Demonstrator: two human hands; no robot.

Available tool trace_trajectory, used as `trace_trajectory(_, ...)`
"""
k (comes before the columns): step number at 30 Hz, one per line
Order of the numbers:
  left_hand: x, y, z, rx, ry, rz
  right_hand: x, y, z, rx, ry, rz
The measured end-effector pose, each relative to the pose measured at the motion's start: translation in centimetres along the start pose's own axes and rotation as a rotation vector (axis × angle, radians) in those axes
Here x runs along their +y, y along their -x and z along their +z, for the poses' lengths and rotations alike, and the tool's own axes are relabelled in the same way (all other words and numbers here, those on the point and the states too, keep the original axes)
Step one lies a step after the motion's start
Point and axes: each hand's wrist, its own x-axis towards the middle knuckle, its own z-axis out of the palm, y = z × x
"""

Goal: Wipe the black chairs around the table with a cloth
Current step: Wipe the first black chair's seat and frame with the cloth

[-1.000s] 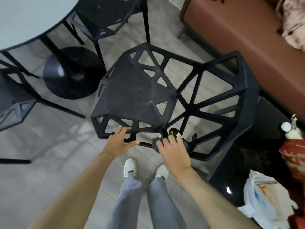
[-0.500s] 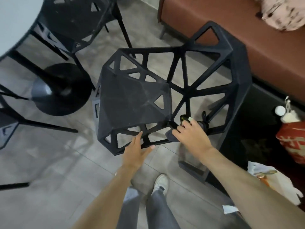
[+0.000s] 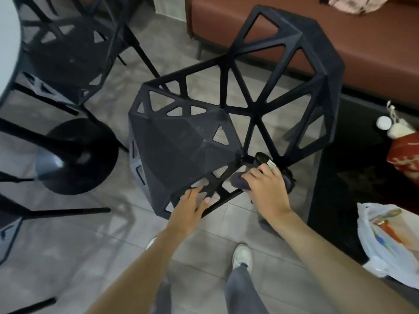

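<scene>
- Your left hand [image 3: 190,208] rests on the near front edge of the black chair [image 3: 181,146], fingers extended and slightly spread over the lattice rim, thumb toward the right; it holds nothing.
- Your right hand [image 3: 266,189] presses a dark grey cloth [image 3: 238,181] against the chair's frame at the near right corner of the seat, where the struts of the back meet it. The fingers curl over the cloth, which bunches out at the hand's left side.
- A small dark object with a pale label [image 3: 264,159] shows just beyond your right fingertips; I cannot tell what it is.
- The chair stands on the grey tiled floor [image 3: 79,234], its open triangular back toward the brown sofa [image 3: 226,21].
- A second black chair [image 3: 74,53] stands at the far left, partly under the white round table [image 3: 6,53]; the table's black pedestal base [image 3: 77,155] sits left of the chair you are wiping.
- A white plastic bag [image 3: 385,245] lies at the right edge, with a red item [image 3: 405,155] beyond it.
- Your white shoe [image 3: 243,254] stands on the floor below the chair.
</scene>
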Motion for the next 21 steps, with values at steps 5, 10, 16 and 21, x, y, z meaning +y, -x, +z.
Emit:
trace_trajectory(5,-5.7,-2.4,-5.7,0.059,-0.174,0.026,-2.6,1.4,2.0,0.064,-0.059,0.269)
trace_trajectory(10,-9.1,-6.4,-11.4,0.022,-0.378,0.136,-6.0,1.3,3.9,0.234,-0.142,0.526)
trace_trajectory(16,-8.9,-12.9,-14.8,0.018,-0.595,0.294,-8.8,-0.4,5.1,0.335,-0.2,0.786)
trace_trajectory(21,-8.0,-16.7,-14.7,0.076,-0.722,0.433,-9.5,-1.9,6.7,0.43,-0.175,0.918)
